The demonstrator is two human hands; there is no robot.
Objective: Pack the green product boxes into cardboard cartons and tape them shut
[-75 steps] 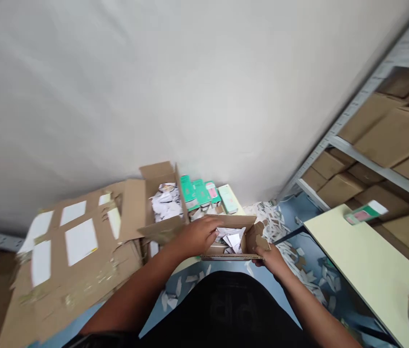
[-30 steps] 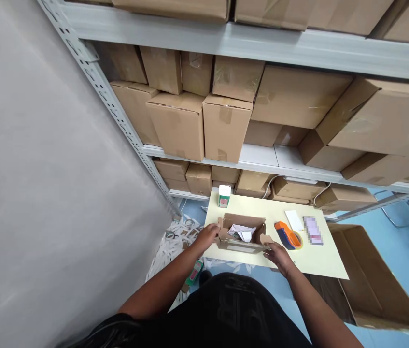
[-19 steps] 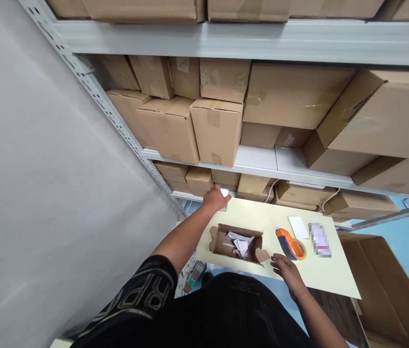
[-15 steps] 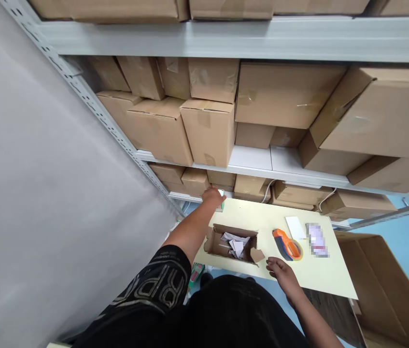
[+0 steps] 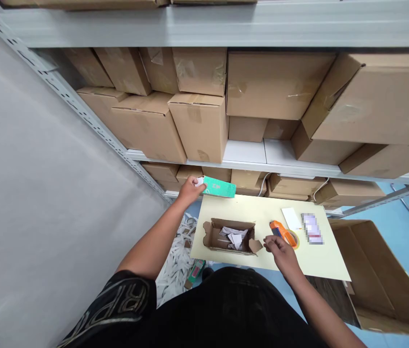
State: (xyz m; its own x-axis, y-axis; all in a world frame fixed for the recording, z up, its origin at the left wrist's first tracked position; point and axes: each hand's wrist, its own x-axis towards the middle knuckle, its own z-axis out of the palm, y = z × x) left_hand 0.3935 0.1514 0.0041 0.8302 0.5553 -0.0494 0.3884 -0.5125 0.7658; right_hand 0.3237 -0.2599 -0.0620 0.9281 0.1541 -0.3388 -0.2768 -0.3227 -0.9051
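Observation:
My left hand (image 5: 190, 191) is closed on one end of a long, flat green box (image 5: 220, 187) with white print. It holds the box over the far left edge of the cream table (image 5: 320, 268). My right hand (image 5: 280, 251) hovers at the near side of the table with loosely bent fingers and nothing visible in them. Just beyond it lies an orange tape dispenser (image 5: 280, 231) with a roll of tape. Between my hands stands an open brown carton (image 5: 213, 244), its flaps torn, with crumpled white paper (image 5: 236, 238) inside.
A white card (image 5: 290, 218) and a blurred purple packet (image 5: 312, 228) lie at the table's right. Shelves of brown boxes (image 5: 197, 126) rise behind. A large open carton (image 5: 374, 275) stands at right. White paper scraps (image 5: 177, 263) and another green box (image 5: 195, 271) are on the floor.
My left hand has shifted left and turned, and the green box is now in plain view, pointing right. My right hand has moved slightly up, closer to the tape dispenser. The camera view has shifted.

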